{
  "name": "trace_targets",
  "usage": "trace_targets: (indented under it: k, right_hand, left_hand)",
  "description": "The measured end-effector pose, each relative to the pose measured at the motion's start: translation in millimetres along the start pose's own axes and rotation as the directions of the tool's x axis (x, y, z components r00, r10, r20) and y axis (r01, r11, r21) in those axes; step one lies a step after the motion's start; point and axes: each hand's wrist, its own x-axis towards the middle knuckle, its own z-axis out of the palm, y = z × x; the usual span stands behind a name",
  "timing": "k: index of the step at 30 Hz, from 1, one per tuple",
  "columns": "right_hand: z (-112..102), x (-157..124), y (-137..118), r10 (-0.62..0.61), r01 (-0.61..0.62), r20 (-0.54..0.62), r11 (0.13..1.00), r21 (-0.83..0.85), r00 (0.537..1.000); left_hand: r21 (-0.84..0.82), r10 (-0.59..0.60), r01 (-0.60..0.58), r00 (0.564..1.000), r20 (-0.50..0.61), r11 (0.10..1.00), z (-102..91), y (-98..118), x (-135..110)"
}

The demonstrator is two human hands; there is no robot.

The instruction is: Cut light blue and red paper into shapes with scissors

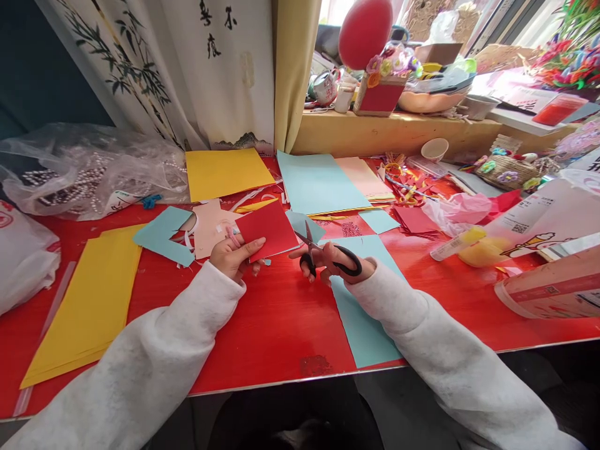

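My left hand (233, 255) pinches the lower left edge of a red paper piece (269, 229) and holds it just above the red table (262, 325). My right hand (328, 262) has its fingers through the black handles of a pair of scissors (323, 253). The blades point up and left, their tips at the red paper's right edge. A light blue sheet (360, 312) lies under my right wrist.
Yellow sheets (89, 306) lie at the left, another yellow sheet (225, 172) and a blue one (316, 181) at the back. Paper scraps, a glue bottle (457, 242), plastic bags (84, 169) and a cluttered sill (398, 125) surround the work area.
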Motion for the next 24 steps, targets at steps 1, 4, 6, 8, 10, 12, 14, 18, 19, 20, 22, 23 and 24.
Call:
trace_targets:
  k: [1,4,6,8,10,12,14,18,19,20,22,23,24]
  right_hand:
    - [0,0,-1,0.001,-0.001,-0.016,1.000,-0.005,1.000]
    - [1,0,-2,-0.001,0.000,-0.059,1.000,-0.006,0.998]
    - [1,0,-2,0.004,-0.005,-0.061,1.000,-0.009,0.998]
    - [1,1,-2,0.014,-0.014,-0.054,1.000,-0.008,0.998]
    - [0,1,-1,0.028,-0.028,-0.053,1.000,0.000,0.998]
    - [0,1,-1,0.039,-0.038,-0.054,0.999,0.012,0.998]
    - [0,1,-1,0.044,-0.043,-0.050,0.999,0.022,0.998]
    - [-1,1,1,0.038,-0.037,-0.044,0.999,0.025,0.998]
    - [-1,2,1,0.040,-0.038,-0.045,0.999,0.025,0.998]
    - [-2,2,1,0.043,-0.042,-0.044,0.999,0.025,0.998]
    - [-2,2,1,0.050,-0.049,-0.040,0.998,0.026,0.998]
    - [-2,2,1,0.051,-0.050,-0.038,0.998,0.025,0.998]
    - [-2,1,0,0.050,-0.049,-0.039,0.998,0.025,0.998]
  left_hand:
    - [-0.013,0.006,-0.006,1.000,0.000,1.000,-0.8,0,1]
    - [-0.036,-0.010,0.010,1.000,0.006,0.999,-4.3,0,5]
    - [-0.040,-0.029,0.029,1.000,0.008,0.999,-6.8,0,8]
    - [-0.049,-0.031,0.031,1.000,0.004,0.998,-8.6,1,9]
    - [-0.060,-0.027,0.027,1.000,0.006,0.998,-9.0,3,9]
    - [-0.061,-0.017,0.017,1.000,0.012,0.998,-8.1,5,7]
    - [-0.059,-0.003,0.004,1.000,0.018,0.998,-6.2,7,4]
    - [-0.064,0.006,-0.005,1.000,0.008,0.998,-1.9,10,0]
    - [-0.069,0.006,-0.006,1.000,-0.001,0.998,-1.6,10,-1]
    - [-0.075,0.005,-0.006,1.000,-0.012,0.997,-1.8,10,0]
    - [-0.091,0.000,-0.003,0.999,-0.033,0.996,-4.2,9,2]
    - [-0.098,-0.006,0.003,0.999,-0.032,0.995,-6.3,9,4]
    - [-0.101,-0.009,0.007,1.000,-0.024,0.995,-8.8,8,7]
